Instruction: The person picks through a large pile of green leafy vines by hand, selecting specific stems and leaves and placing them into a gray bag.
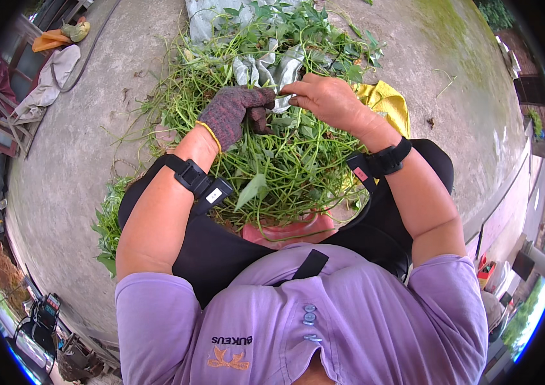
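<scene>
In a dark knitted glove with a yellow cuff, my left hand [234, 115] grips a leafy green vine stem [280, 96]. A pale leaf [251, 191] hangs below that hand; whether it belongs to the same stem is unclear. Bare, my right hand [328, 101] pinches the stem's other end between thumb and fingers, close to the gloved fingertips. Under both hands spreads a tangled heap of green vines [296, 178] with stems and leaves. A crumpled whitish plastic sack [289, 67] shows through the heap just beyond my hands.
Yellow woven sacking [390, 103] lies right of the heap, and pink-red plastic [296, 231] shows between my legs. More leafy greens [109, 226] rest by my left leg. Across the concrete floor [75, 159], a wooden frame with draped cloth [48, 84] stands at far left.
</scene>
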Demonstrator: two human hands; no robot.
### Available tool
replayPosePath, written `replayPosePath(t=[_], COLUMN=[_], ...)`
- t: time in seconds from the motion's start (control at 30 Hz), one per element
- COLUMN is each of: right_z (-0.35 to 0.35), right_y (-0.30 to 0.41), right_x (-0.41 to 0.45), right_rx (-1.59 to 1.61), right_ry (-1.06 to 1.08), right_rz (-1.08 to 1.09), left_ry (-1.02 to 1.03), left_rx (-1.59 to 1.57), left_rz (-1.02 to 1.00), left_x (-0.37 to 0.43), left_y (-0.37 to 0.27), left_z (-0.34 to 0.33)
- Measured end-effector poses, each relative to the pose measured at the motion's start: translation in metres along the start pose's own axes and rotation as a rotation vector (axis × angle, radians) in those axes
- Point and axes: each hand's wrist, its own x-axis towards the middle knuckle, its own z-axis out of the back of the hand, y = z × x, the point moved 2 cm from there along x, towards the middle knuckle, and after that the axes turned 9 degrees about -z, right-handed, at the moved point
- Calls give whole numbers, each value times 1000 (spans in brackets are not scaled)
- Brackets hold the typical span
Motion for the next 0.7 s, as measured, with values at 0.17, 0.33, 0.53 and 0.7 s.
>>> replayPosePath(t=[0.17, 0.33, 0.53, 0.7], right_z=[-14, -32, -5, -50], right_y=[12, -38, -20, 58], right_x=[-11, -3, -3, -61], right_rx=[-425, -312, 538, 174], right_ry=[-102, 22, 82, 992], right_rz=[-106, -641, -411, 65], left_ry=[23, 115, -208, -516], left_rx=[228, 220, 138, 166], left_rz=[-33, -128, -545, -670], left_x=[-8, -19, -14, -19], left_y=[0, -5, -70, -95], left_z=[-17, -45, 28, 70])
